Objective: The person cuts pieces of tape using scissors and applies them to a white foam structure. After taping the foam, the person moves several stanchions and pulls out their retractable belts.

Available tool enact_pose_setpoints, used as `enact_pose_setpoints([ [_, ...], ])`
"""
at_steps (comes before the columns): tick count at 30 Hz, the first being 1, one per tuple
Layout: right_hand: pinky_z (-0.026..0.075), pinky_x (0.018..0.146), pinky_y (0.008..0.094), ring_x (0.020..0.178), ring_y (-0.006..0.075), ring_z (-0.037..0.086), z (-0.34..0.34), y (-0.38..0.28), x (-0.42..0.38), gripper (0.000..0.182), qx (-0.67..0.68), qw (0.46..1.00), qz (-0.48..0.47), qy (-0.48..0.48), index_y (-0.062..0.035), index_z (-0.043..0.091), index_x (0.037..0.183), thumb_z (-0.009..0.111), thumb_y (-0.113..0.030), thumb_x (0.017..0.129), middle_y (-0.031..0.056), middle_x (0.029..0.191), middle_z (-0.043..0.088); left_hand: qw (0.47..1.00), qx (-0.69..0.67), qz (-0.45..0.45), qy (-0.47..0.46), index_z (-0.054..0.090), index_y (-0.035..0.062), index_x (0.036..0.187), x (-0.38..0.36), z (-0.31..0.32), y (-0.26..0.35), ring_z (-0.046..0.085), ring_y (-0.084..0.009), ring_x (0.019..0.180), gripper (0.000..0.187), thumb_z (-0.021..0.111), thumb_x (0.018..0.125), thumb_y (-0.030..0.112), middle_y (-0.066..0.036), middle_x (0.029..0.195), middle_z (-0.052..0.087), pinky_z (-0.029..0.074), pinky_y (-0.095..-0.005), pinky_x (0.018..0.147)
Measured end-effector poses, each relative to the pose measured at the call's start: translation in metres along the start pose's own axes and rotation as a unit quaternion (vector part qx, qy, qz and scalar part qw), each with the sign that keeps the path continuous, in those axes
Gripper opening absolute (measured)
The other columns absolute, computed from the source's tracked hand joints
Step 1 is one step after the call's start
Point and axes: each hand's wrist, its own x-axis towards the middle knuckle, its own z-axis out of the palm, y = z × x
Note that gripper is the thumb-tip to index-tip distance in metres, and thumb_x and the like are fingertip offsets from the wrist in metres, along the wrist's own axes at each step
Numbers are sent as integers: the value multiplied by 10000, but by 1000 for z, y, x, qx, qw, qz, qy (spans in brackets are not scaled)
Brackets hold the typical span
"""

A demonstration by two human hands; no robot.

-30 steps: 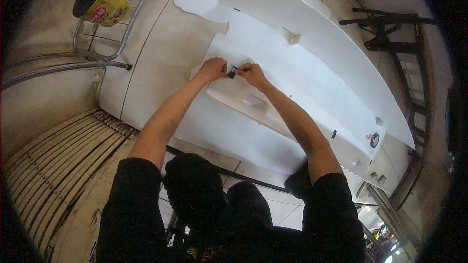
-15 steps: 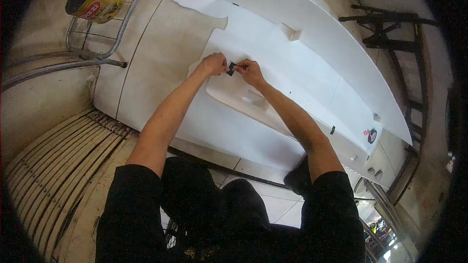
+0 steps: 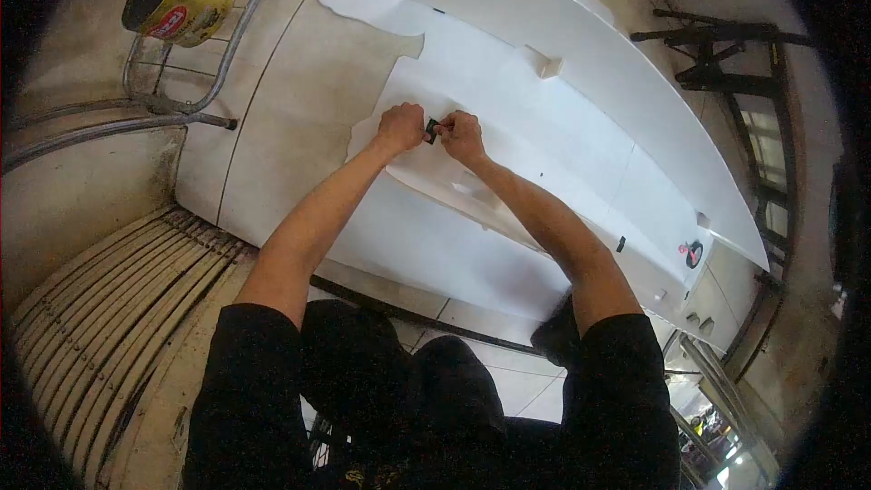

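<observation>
My left hand (image 3: 402,126) and my right hand (image 3: 462,136) meet over a large white board (image 3: 508,109) on the floor. Between their fingertips is a small black strip (image 3: 431,131), perhaps tape, pinched from both sides. The fingers of both hands are closed. Along the board's far side a curved white panel (image 3: 599,63) stands on edge, with a small white block (image 3: 550,66) at its foot. Other black bits, such as a small black piece (image 3: 621,243), lie on the white surface to the right.
A round black-and-pink item (image 3: 693,254) lies at the board's right end. At upper left, a yellow bucket (image 3: 195,4) sits on a metal-framed stand (image 3: 222,82). A slatted bench (image 3: 118,308) is at lower left. A dark folding frame (image 3: 735,73) leans at right.
Both hands stay at nearly the same spot. My left fingers have turned slightly and closed in on the black strip, so less of it shows.
</observation>
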Motion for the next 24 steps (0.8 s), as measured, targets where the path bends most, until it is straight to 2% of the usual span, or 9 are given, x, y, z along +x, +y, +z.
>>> enact_pose_setpoints([
  [4,537,694,376,761,296,676,-2,-17,4,142,-65,994,80,-40,-4,681,773,724,-134,734,192,747,667,1000,-1,11,10,624,36,910,1,1,-7,643,-340,884,451,821,670,363,-159,896,639,519,-442,754],
  [6,538,703,380,764,307,676,1,-24,9,173,-96,989,98,-58,-1,680,767,726,-163,726,191,779,672,996,17,24,88,593,47,882,-6,-4,-10,637,-331,860,473,827,649,385,-140,841,630,512,-444,739],
  [8,539,713,384,767,318,676,0,-28,12,205,-128,981,121,-76,2,679,761,727,-192,718,190,812,677,996,-7,38,79,573,48,872,-7,-8,-10,631,-331,851,483,827,645,390,-135,837,624,507,-450,722],
  [10,534,761,388,859,335,657,-4,-33,18,430,-187,965,147,-109,36,665,773,805,-355,664,195,921,668,996,-34,49,70,553,49,862,-8,-9,-10,625,-330,843,494,827,641,396,-130,833,618,501,-455,704],
  [11,534,761,388,859,335,657,-9,-29,20,430,-188,965,146,-110,36,665,773,805,-355,664,195,921,668,996,-40,52,66,540,50,877,-8,-8,-11,618,-333,845,498,828,643,384,-130,834,617,490,-459,696],
  [14,498,868,429,1023,327,581,-32,13,30,876,-165,965,151,-138,65,609,916,817,-664,479,210,974,628,994,-74,69,49,515,57,910,-8,-2,-11,604,-341,855,505,830,648,353,-134,829,610,469,-466,693],
  [18,515,847,441,1013,359,605,-24,16,30,894,-222,960,124,-117,33,576,1083,863,-577,495,205,1071,605,987,-124,86,52,471,77,960,-8,-6,-15,583,-365,874,519,830,659,298,-156,838,600,438,-480,716],
  [20,499,872,417,1015,348,598,-32,9,36,969,-182,962,150,-140,50,574,1069,799,-691,487,194,1019,636,985,-134,93,52,460,72,960,-7,-6,-14,578,-371,875,524,831,659,286,-163,847,595,433,-483,716],
  [24,493,891,433,1060,353,595,-41,-17,34,1084,-160,960,192,-129,41,535,1165,788,-727,442,189,1068,636,982,-174,67,31,469,52,945,-2,0,-19,567,-382,904,538,841,637,289,-180,897,593,435,-472,758],
])
